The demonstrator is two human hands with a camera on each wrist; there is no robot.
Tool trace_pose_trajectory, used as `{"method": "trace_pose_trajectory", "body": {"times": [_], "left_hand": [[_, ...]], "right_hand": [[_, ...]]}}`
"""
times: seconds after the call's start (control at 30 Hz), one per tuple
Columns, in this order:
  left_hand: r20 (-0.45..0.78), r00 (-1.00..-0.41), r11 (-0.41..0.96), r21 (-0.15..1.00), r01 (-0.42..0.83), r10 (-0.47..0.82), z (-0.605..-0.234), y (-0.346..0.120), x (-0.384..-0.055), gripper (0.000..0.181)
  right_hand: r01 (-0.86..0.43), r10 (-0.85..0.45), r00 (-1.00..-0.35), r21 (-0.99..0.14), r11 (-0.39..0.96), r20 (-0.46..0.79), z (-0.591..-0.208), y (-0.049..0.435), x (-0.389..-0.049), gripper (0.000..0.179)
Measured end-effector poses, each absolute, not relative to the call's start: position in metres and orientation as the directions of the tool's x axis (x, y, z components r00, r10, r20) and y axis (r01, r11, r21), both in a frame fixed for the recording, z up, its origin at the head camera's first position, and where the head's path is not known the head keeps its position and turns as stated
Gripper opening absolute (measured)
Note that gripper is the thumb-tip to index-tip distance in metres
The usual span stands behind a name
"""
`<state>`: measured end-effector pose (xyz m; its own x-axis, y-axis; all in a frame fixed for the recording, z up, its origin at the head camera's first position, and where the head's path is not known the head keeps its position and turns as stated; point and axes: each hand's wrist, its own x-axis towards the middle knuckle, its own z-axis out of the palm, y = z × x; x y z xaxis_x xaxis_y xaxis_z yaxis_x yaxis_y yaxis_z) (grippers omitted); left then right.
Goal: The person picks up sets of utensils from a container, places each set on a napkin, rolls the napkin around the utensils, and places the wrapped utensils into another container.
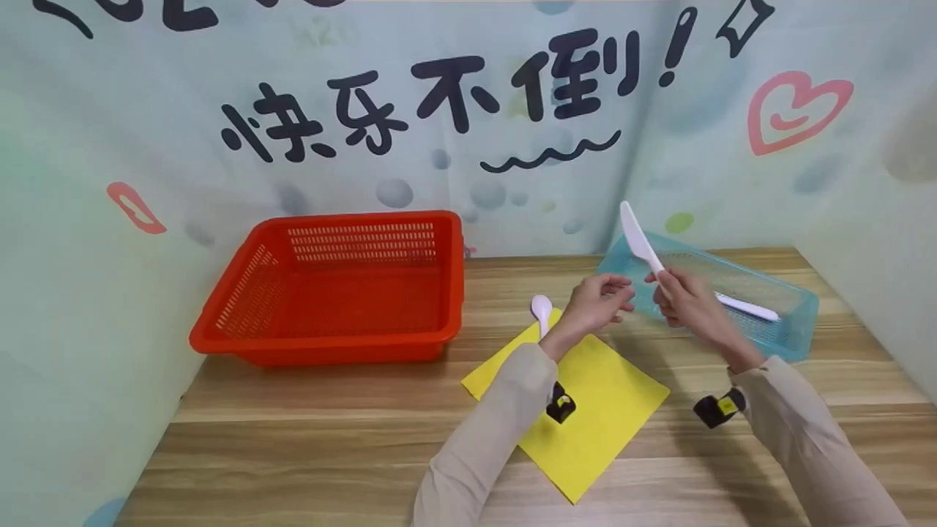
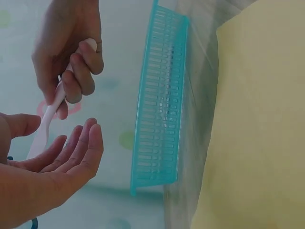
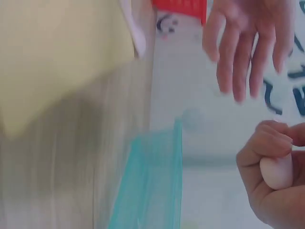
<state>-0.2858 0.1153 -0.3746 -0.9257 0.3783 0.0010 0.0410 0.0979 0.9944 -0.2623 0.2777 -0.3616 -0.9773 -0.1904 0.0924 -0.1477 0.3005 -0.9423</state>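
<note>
My right hand grips a white plastic knife by its handle, blade pointing up, above the blue basket. In the left wrist view, the rounded handle end of the knife pokes out of the curled fingers of that right hand. Beside it, my left hand holds nothing, its fingers relaxed and slightly bent, close to the knife. Below the left arm, a white plastic spoon lies on a yellow square sheet, its lower part hidden by the forearm.
Another white utensil lies inside the blue basket at the right. A large red basket stands at the left on the wooden table. A printed cloth backdrop rises behind the table.
</note>
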Motion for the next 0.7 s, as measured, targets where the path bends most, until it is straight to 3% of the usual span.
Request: {"method": "trace_pose_trajectory", "body": {"times": [0.2,0.5,0.7], "left_hand": [[-0.011,-0.925,0.116,0.993,0.036,0.379,-0.379,0.103,-0.281,0.029],[0.032,-0.929,-0.010,0.999,0.030,0.368,-0.393,0.086,-0.278,0.021],[0.031,-0.965,0.115,0.991,0.063,0.260,-0.396,0.077,-0.279,0.017]], "right_hand": [[-0.144,-0.146,-0.982,-0.975,0.170,0.120,-0.369,0.239,-0.254,0.024],[-0.139,-0.128,-0.983,-0.988,0.069,0.130,-0.390,0.205,-0.252,0.019],[-0.196,-0.183,-0.966,-0.979,0.049,0.184,-0.406,0.193,-0.251,0.022]]}}
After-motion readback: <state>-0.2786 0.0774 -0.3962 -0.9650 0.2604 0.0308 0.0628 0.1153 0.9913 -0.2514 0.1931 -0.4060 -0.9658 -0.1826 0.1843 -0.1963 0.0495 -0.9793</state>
